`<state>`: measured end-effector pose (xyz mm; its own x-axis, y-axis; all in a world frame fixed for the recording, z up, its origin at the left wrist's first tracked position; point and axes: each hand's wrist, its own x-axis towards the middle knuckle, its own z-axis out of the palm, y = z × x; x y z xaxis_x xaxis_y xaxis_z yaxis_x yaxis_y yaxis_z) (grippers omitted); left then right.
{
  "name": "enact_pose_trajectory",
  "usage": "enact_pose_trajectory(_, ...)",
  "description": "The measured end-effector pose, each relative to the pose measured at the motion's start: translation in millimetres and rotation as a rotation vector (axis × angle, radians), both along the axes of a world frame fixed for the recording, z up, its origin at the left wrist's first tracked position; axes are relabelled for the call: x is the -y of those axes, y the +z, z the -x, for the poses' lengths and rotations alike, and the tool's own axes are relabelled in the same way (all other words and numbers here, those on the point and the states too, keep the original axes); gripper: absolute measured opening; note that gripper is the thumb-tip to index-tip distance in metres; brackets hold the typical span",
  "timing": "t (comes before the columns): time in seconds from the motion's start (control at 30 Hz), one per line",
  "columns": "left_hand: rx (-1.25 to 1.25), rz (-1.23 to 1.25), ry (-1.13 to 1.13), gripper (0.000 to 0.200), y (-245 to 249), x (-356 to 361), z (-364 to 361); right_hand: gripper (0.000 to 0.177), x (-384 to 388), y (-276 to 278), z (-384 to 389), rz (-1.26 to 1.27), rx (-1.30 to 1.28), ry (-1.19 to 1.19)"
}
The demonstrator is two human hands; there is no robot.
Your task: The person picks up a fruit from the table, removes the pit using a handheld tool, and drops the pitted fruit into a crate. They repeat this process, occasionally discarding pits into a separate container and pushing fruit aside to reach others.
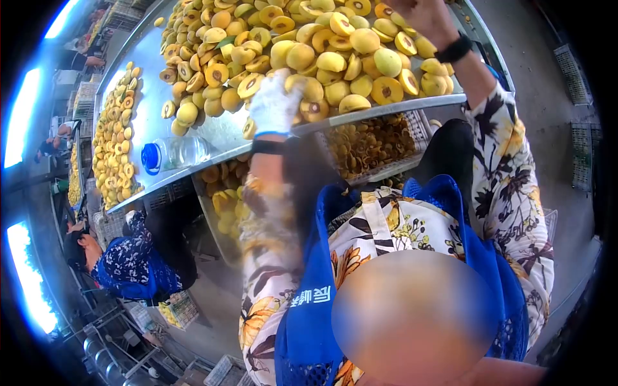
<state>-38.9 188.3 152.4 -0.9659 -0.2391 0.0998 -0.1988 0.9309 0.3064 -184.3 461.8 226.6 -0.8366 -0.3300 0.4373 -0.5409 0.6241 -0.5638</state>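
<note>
My left hand (273, 106), in a white glove with a dark band at the wrist, is over the near edge of the metal table, right at the pile of yellow peaches (331, 61). It is smeared by motion and its grip does not show clearly. My right hand (428, 22), bare with a black watch at the wrist, reaches over the right part of the pile; its fingers are mostly cut off by the top of the view. Many peaches are cut in half, with reddish-brown centres, and others look whole.
A water bottle with a blue cap (151, 157) lies on the table (145, 96) to the left, beside more peach halves (116, 145). Below the table edge stands a crate (373, 145) of brown pieces. A person in a blue vest (138, 264) sits at the left. Crates (573, 76) stand at the right.
</note>
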Motion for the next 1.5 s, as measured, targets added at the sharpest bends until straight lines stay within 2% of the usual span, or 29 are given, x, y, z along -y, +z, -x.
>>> enact_pose_trajectory(0.07,0.032,0.196,-0.056,0.05,-13.6,-25.1,-10.7,0.032,-21.3,-66.2,2.1,0.22,-0.236,0.272)
enact_pose_trajectory(0.1,0.129,0.22,-0.134,0.052,-18.9,-34.4,-11.3,0.033,-17.0,-57.8,-36.2,0.137,-0.059,0.128)
enact_pose_trajectory(0.13,0.107,0.287,-0.206,0.048,-23.8,-43.3,-14.2,0.036,-14.8,-45.4,-80.9,0.054,0.116,-0.013)
enact_pose_trajectory(0.17,0.077,0.356,-0.197,0.045,-36.5,-46.2,-11.7,0.039,-15.6,-59.0,-102.2,0.169,0.119,0.009)
enact_pose_trajectory(0.2,0.049,0.423,-0.188,0.042,-54.4,-44.8,-2.6,0.041,-13.8,-58.7,-127.0,0.253,0.229,0.031)
enact_pose_trajectory(0.23,0.056,0.362,-0.174,0.036,-71.8,-41.1,7.9,0.038,-18.4,-79.4,-144.3,0.2,0.294,-0.021)
enact_pose_trajectory(0.27,0.125,0.365,-0.14,0.03,-65.8,-44.4,13.7,0.035,-19.3,-88.7,-167.1,0.259,0.342,0.005)
enact_pose_trajectory(0.37,0.226,0.381,-0.173,0.04,-58.8,-35.4,23.9,0.033,-24.2,-104.8,-221.1,0.292,0.415,0.031)
enact_pose_trajectory(0.5,0.206,0.251,-0.132,0.045,-48.5,-33.4,5.8,0.034,-31.2,-114.8,-266.9,0.266,0.435,0.019)
enact_pose_trajectory(0.53,0.121,0.264,-0.06,0.048,-40.2,-39.7,-3.5,0.035,-30.9,-112.1,-270.6,0.284,0.411,0.035)
enact_pose_trajectory(0.6,-0.241,-0.101,0.015,0.048,-40.4,-28.2,-9.9,0.039,-32.5,-105.5,-269.9,0.211,0.501,-0.059)
enact_pose_trajectory(0.63,-0.278,-0.835,0.192,0.042,-35.6,-31.8,-12.5,0.043,-32.3,-92.6,-268.1,0.218,0.53,-0.026)
enact_pose_trajectory(0.67,-0.169,-1.469,0.208,0.043,-30.4,-25.5,-23.8,0.043,-29.6,-91.4,-266.3,0.219,0.479,0.007)
enact_pose_trajectory(0.73,-0.177,-2.053,0.224,0.047,-10.4,-37.7,-52.7,0.044,-23.4,-90.5,-260.0,0.215,0.368,0.089)
enact_pose_trajectory(0.8,-0.194,-2.099,0.22,0.062,5.0,-63.4,-86.3,0.04,-9.3,-88.7,-265.0,0.18,0.366,0.097)
enact_pose_trajectory(0.87,-0.144,-2.127,0.269,0.07,-4.0,-74.8,-107.1,0.035,2.1,-79.8,-271.7,0.171,0.448,0.114)
enact_pose_trajectory(0.93,-0.158,-2.128,0.31,0.068,-11.3,-90.6,-124.2,0.031,9.5,-85.3,-278.8,0.113,0.46,0.135)
enact_pose_trajectory(0.97,-0.244,-2.117,0.461,0.063,16.1,-112.9,-138.1,0.031,11.0,-92.6,-282.4,0.06,0.442,0.152)
enact_pose_trajectory(1.0,-0.201,-2.143,0.457,0.062,10.7,-117.1,-143.8,0.03,11.8,-97.4,-285.8,0.008,0.421,0.166)
enact_pose_trajectory(1.07,-0.115,-2.19,0.445,0.06,2.2,-123.5,-150.8,0.028,12.3,-96.5,-294.9,0.005,0.489,0.156)
enact_pose_trajectory(1.13,-0.13,-2.162,0.408,0.056,-11.2,-124.8,-148.2,0.028,12.9,-93.1,-301.5,0.021,0.552,0.122)
enact_pose_trajectory(1.17,-0.165,-2.149,0.387,0.055,-13.5,-127.9,-147.3,0.029,12.2,-89.1,-304.2,-0.002,0.441,0.153)
enact_pose_trajectory(1.27,-0.236,-2.116,0.293,0.052,-12.7,-134.3,-148.6,0.026,13.7,-82.7,-308.9,-0.097,0.488,0.055)
enact_pose_trajectory(1.37,-0.252,-2.087,0.247,0.05,-14.7,-128.5,-146.5,0.024,22.8,-95.3,-312.1,-0.213,0.344,-0.011)
enact_pose_trajectory(1.5,-0.245,-2.049,0.187,0.049,-25.7,-116.1,-142.0,0.023,29.8,-99.5,-314.6,-0.243,0.256,-0.012)
